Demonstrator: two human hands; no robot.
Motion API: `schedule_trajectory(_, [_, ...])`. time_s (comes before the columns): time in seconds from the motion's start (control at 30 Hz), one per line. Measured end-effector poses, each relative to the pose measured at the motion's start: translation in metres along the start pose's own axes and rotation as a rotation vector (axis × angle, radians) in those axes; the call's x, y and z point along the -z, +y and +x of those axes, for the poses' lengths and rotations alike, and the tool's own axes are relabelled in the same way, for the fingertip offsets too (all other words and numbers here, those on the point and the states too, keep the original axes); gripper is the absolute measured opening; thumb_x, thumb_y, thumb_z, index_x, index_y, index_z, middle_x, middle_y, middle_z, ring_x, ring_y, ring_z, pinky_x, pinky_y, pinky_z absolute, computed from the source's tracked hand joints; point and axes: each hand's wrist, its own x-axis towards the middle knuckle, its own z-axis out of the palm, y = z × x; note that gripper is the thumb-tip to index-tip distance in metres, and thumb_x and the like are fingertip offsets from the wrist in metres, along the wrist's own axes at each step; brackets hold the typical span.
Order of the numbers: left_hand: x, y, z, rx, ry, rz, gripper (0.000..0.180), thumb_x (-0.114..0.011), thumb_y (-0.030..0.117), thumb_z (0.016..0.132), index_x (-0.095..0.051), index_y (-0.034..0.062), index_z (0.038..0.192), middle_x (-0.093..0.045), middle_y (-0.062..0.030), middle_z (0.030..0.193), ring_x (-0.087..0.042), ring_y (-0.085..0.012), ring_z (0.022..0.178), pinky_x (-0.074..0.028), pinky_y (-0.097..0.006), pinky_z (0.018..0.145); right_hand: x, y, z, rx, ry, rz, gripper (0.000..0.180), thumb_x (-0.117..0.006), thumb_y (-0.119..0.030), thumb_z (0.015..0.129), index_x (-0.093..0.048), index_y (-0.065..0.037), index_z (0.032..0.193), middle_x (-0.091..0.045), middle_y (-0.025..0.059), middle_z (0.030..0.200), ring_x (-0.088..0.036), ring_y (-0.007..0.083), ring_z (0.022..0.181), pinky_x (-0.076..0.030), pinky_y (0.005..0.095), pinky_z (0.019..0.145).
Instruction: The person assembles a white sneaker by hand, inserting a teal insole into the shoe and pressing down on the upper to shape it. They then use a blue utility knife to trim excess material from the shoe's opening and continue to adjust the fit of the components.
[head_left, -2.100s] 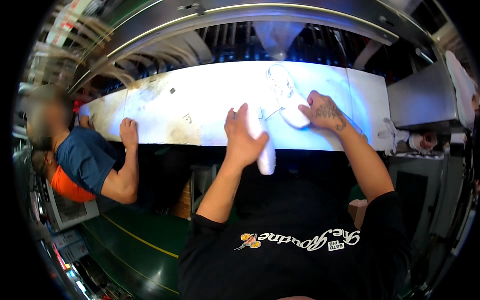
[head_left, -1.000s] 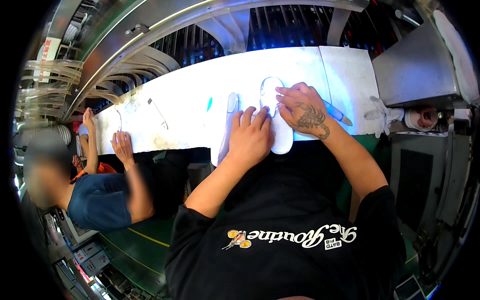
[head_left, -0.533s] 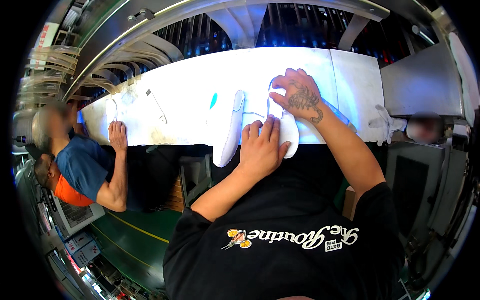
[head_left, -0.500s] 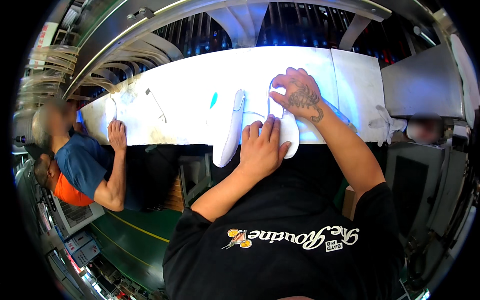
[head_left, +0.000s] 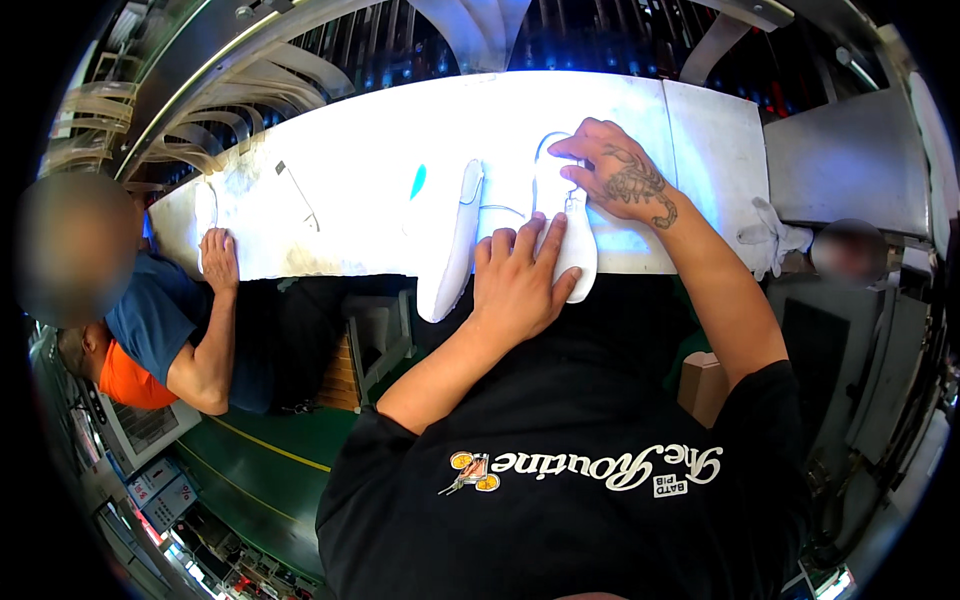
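A long white shoe sole lies lengthwise at the near edge of the brightly lit white table. Across its near half rests my left hand, the fingers over the sole and the thumb against its right side, holding it. At the sole's far end my right hand is curled, thumb and fingertips close together over the surface. Whatever those fingertips pinch is too small or washed out to make out. Left of my left hand, a second white sole stands tilted on its side, its near end past the table edge.
A thin stick-like tool and a blue oval spot are on the table. White gloves lie at its right end. To the left, a co-worker's hand touches another white piece. Behind runs a roller conveyor with hanging strips.
My right hand has shifted slightly right on the sole, with thumb and fingers nearer each other. My left hand remains on the sole. The whole view has shifted a little, and the co-worker's head appears closer.
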Motion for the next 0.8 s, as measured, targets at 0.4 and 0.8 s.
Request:
schedule_trajectory(0.4, [-0.013,0.002,-0.012,0.045,0.214,-0.427,0.058,-0.085,0.018,0.088,-0.061,-0.0015,0.137,-0.05,-0.0305,0.141,-0.057,-0.0459,0.119,-0.052,-0.052,0.099,-0.006,-0.014,-0.028,-0.522,0.078,0.133,0.043,-0.078,-0.023,0.101,-0.068,0.001,0.135,-0.074,0.0184,0.125,-0.076,0.0263,0.101,-0.062,0.0391,0.091])
schedule_trajectory(0.8, [-0.019,0.011,-0.015,-0.216,0.409,-0.581,0.049,-0.088,0.007,0.08,-0.061,0.0005,0.12,-0.059,-0.0227,0.126,-0.059,-0.0421,0.114,-0.054,-0.048,0.094,-0.018,0.002,-0.051,-0.608,0.175,0.813,0.038,-0.07,-0.014,0.105,-0.066,0.006,0.137,-0.078,0.0147,0.115,-0.069,0.0144,0.077,-0.058,0.0289,0.069])
